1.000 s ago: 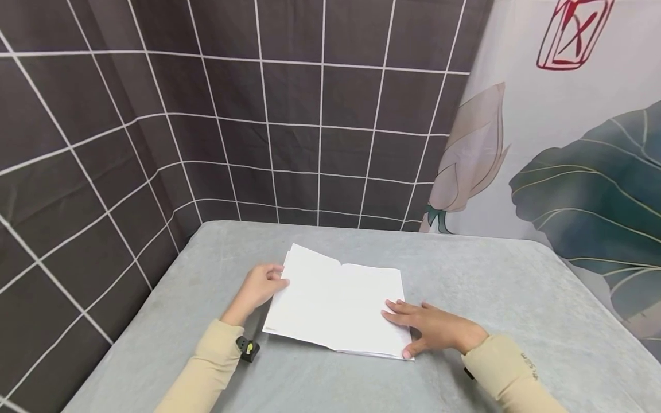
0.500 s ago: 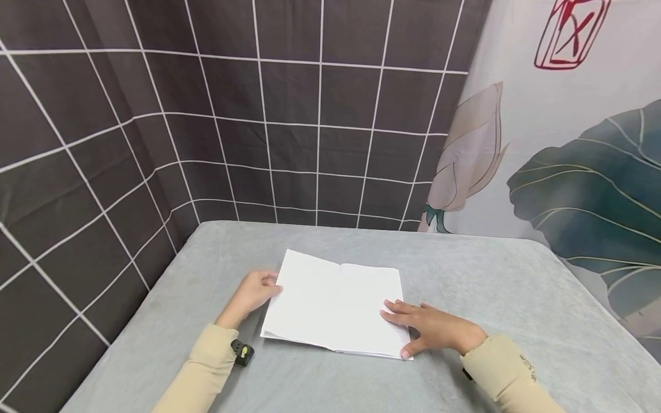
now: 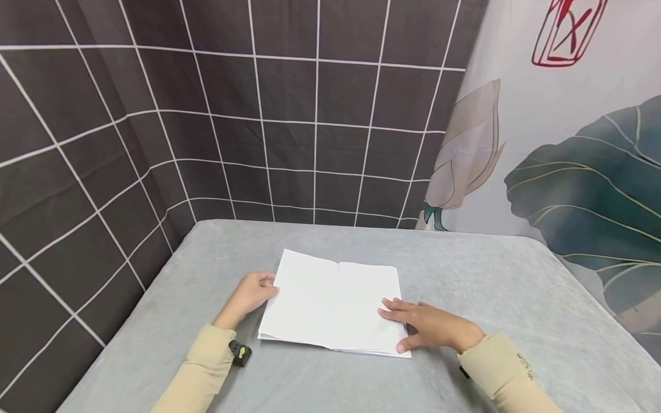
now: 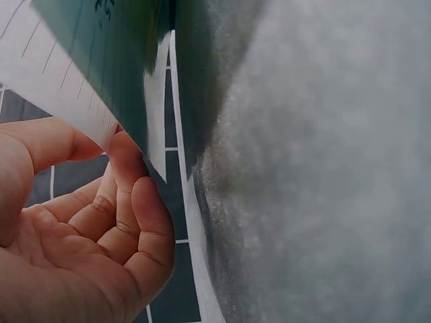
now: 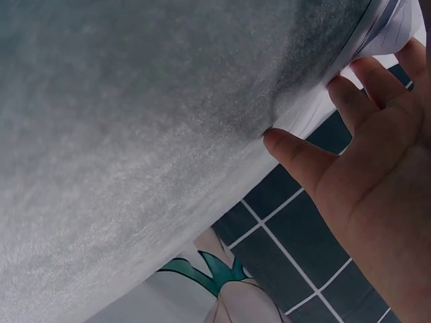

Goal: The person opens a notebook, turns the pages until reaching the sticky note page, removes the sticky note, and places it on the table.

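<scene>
An open notebook (image 3: 330, 310) with white pages lies on the grey table, its spine near the middle. My left hand (image 3: 250, 295) pinches the outer edge of the left side between thumb and index finger. In the left wrist view, lined paper (image 4: 60, 74) and a green cover (image 4: 111, 67) reach down to those fingertips, while the other fingers curl loosely below. My right hand (image 3: 434, 325) rests on the right page near its outer edge, fingers spread and thumb near the lower corner. From the right wrist, the notebook's edge (image 5: 390, 33) shows by the fingers.
The table (image 3: 496, 275) has a grey cloth surface around the notebook. Behind and to the left hangs a dark curtain (image 3: 289, 143) with a white grid. A pale curtain (image 3: 480, 189) with a flower and leaf print hangs at the right.
My left hand has shifted slightly left and down, and the notebook's left side has lowered and flattened with it. My right hand keeps its place on the right page.
</scene>
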